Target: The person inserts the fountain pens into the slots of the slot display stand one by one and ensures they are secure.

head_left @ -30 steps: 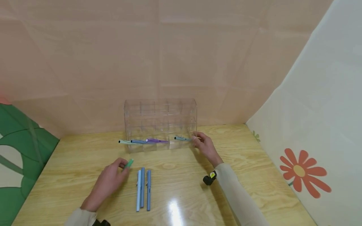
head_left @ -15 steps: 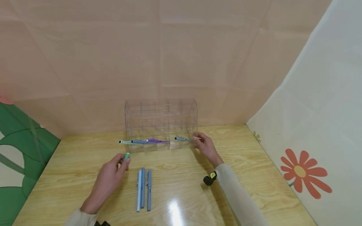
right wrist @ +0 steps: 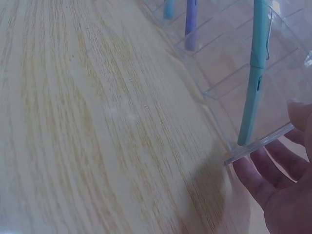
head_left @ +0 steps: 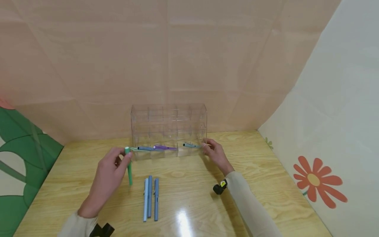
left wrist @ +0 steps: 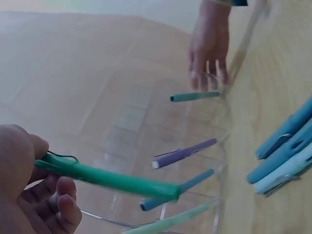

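- In the head view, with twelve o'clock pointing away from the person, a clear plastic box with compartments (head_left: pixel 168 124) stands on a pale wood-grain table (head_left: pixel 183 177); the clock directions below are taken from it.
- At eight o'clock, the left hand (head_left: pixel 106 174) has thumb and fingers clamped on one end of a bright green pen with a clip (head_left: pixel 129 168); the clip end is in the hand, and the free end points down toward six o'clock.
- That green pen is held off the table, near the box; whether they touch, I cannot tell.
- At four o'clock, the right hand (head_left: pixel 216 154) grips the box's side wall, thumb on one side and fingers on the other, as the right wrist view shows.
- Low in the box, from nine o'clock toward three, lie a pale mint-green pen (left wrist: pixel 170 223), a blue pen (head_left: pixel 145 148), a purple pen (head_left: pixel 164 147) and a teal pen (head_left: pixel 190 145), the teal one just beside the gripped wall.
- Between six and seven o'clock, a light-blue pen (head_left: pixel 145 200) and two darker blue pens (head_left: pixel 156 199) lie side by side on the table.
- At twelve o'clock hangs a creased peach-coloured sheet (head_left: pixel 168 65).
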### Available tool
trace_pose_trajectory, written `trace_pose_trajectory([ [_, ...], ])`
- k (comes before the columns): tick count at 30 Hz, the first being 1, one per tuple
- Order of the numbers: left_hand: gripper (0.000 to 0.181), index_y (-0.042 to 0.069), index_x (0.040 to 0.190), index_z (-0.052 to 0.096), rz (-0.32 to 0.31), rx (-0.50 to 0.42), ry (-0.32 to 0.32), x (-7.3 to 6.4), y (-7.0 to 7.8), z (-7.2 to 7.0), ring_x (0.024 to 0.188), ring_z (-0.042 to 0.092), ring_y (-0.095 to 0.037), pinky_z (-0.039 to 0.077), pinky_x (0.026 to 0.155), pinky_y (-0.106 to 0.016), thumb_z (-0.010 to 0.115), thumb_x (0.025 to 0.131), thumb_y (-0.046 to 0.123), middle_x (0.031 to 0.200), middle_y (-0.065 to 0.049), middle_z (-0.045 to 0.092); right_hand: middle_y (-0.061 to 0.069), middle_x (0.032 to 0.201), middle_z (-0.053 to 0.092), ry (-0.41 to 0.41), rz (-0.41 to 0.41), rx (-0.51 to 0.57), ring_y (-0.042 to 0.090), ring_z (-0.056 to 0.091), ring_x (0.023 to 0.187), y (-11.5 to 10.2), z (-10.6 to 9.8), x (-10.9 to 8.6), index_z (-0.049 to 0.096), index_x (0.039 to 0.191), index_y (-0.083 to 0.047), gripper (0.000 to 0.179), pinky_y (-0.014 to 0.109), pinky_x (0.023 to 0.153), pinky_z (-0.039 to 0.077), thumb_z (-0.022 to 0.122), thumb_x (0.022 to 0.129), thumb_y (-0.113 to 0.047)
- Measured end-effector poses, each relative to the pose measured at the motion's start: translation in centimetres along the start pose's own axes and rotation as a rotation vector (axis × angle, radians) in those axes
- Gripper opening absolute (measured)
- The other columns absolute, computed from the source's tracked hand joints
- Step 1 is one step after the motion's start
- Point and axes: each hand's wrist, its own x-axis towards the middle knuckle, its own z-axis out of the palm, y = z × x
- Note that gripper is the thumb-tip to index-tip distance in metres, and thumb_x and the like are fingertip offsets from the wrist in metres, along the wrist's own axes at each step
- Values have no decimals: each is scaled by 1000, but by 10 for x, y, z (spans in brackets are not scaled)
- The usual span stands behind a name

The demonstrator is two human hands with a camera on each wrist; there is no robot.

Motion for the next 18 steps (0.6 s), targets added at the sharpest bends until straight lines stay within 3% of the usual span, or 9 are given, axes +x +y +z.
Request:
trace_pose_trajectory([
  [5, 22, 6, 119, 65, -1, -60, 38, 11, 3, -9, 65, 55, -5, 46, 51, -24, 63, 109, 26, 86, -8, 67, 26, 158, 52, 5, -10, -14, 40, 65, 128, 3, 1, 2, 49, 155, 3, 50, 54, 105, 59, 55, 113, -24],
  [13, 27, 7, 123, 62, -28, -66, 108, 36, -2, -24, 58, 51, -8, 40, 45, -25, 66, 108, 29, 83, -6, 62, 26, 158, 52, -4, 1, -10, 43, 63, 133, 2, 1, 3, 48, 155, 2, 51, 55, 107, 57, 55, 113, -26],
  [18, 39, 7, 129, 61, -103, -82, 127, 55, -10, -29, 58, 42, -7, 35, 46, -25, 66, 106, 38, 100, -5, 64, 26, 159, 51, 0, 6, -12, 44, 63, 132, 2, 0, 1, 48, 155, 2, 51, 55, 108, 57, 55, 113, -25],
])
